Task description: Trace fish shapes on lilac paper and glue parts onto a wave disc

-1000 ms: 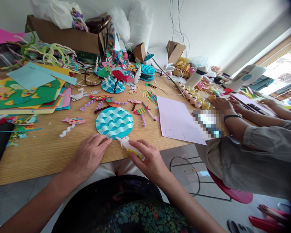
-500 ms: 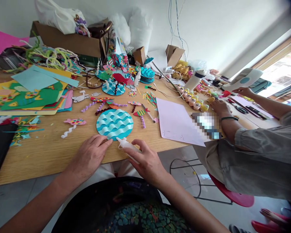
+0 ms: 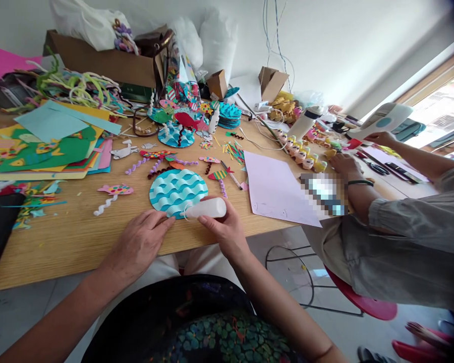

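A round blue paper disc [image 3: 179,189] with wavy pale strips across it lies near the table's front edge. The fingertips of my left hand [image 3: 142,239] are closed together on its near rim, holding it. My right hand [image 3: 229,227] is wrapped round a white glue bottle [image 3: 208,207], which lies almost level, its nozzle pointing left at the disc's lower right edge. Right behind the disc are paper fish with curly pipe-cleaner tails, among them a striped green fish [image 3: 218,174]. Left of the disc is a pink spotted fish [image 3: 117,189] with a white curl.
A lilac sheet [image 3: 276,189] lies to the right, beside a blurred-out phone-like object. At far right a co-worker's hands [image 3: 344,166] rest on the table. Coloured paper [image 3: 53,151] is stacked at left, near a black tablet-like object [image 3: 0,227]. A second glue bottle [image 3: 214,121] stands behind.
My right hand has turned the glue bottle: its base has swung up and to the right, while the nozzle stays by the disc's edge. My left hand has hardly moved.
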`<state>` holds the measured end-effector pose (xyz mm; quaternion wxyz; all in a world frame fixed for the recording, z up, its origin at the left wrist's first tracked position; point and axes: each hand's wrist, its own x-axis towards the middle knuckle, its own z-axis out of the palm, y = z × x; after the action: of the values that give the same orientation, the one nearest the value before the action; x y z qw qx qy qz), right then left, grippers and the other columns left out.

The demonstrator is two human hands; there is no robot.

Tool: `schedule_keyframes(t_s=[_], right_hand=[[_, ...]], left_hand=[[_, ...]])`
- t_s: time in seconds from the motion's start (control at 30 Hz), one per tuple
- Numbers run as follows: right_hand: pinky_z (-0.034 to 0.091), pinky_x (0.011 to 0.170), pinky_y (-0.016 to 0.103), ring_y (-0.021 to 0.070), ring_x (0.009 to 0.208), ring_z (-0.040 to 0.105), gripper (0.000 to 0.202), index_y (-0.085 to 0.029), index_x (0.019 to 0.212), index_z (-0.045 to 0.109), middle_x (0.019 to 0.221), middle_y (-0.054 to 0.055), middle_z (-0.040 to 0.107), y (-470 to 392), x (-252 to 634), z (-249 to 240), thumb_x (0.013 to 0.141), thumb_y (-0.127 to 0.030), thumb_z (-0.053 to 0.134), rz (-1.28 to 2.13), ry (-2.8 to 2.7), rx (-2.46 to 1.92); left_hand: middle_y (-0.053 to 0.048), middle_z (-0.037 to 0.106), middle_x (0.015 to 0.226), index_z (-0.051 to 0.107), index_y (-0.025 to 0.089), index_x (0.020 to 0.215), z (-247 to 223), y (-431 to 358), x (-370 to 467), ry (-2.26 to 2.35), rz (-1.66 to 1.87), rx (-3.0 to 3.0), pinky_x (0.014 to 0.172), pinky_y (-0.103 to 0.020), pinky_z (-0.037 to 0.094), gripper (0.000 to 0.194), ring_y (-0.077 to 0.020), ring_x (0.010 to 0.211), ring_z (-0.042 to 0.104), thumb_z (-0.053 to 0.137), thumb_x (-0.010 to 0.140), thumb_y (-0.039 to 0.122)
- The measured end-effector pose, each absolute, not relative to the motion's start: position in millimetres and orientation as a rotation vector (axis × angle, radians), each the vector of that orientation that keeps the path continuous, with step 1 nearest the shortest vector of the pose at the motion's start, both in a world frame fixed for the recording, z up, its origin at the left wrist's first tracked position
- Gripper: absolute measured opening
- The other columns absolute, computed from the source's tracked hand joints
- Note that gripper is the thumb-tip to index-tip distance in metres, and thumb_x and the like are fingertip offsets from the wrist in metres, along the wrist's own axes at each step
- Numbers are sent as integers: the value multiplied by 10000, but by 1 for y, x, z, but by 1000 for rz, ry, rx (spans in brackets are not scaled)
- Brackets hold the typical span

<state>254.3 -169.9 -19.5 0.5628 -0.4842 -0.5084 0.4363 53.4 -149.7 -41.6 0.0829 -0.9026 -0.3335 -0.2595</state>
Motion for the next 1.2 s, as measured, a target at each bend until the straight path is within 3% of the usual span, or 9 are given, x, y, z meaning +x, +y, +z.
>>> schedule_keyframes(t_s=[0.47, 0.63, 0.9, 1.2], right_hand=[[424, 564, 248, 146, 684, 553, 319, -187, 919, 535, 799, 30, 612, -156, 259, -4, 723, -417, 636, 839, -1488, -1224], [367, 504, 230, 109, 571, 482, 318, -163, 887, 544, 696, 3, 568, -151, 253, 4, 716, -413, 641, 762, -1671, -1259], [366, 624, 242, 133, 697, 511, 332, -154, 779, 601, 749, 18, 598, -136, 248, 26, 703, -472, 660, 621, -1899, -1268], [340, 602, 213, 103, 654, 498, 272, -163, 747, 594, 671, -31, 569, -130, 249, 26, 702, -417, 682, 690, -1920, -1184]], left_hand=[[-117, 625, 950, 629, 134, 1052, -44, -150, 53, -1054, -751, -2713, 773, -405, 511, 310, -247, 899, 568, 381, 868, 109], [-111, 631, 966, 622, 130, 1056, -45, -150, 53, -1073, -756, -2718, 791, -397, 510, 303, -240, 906, 571, 377, 879, 127], [-120, 633, 982, 611, 115, 1063, -45, -149, 53, -1063, -783, -2729, 796, -410, 508, 288, -250, 919, 575, 393, 876, 130], [-97, 631, 996, 603, 162, 1075, -46, -150, 53, -1100, -753, -2741, 819, -404, 500, 299, -237, 932, 570, 389, 869, 122]])
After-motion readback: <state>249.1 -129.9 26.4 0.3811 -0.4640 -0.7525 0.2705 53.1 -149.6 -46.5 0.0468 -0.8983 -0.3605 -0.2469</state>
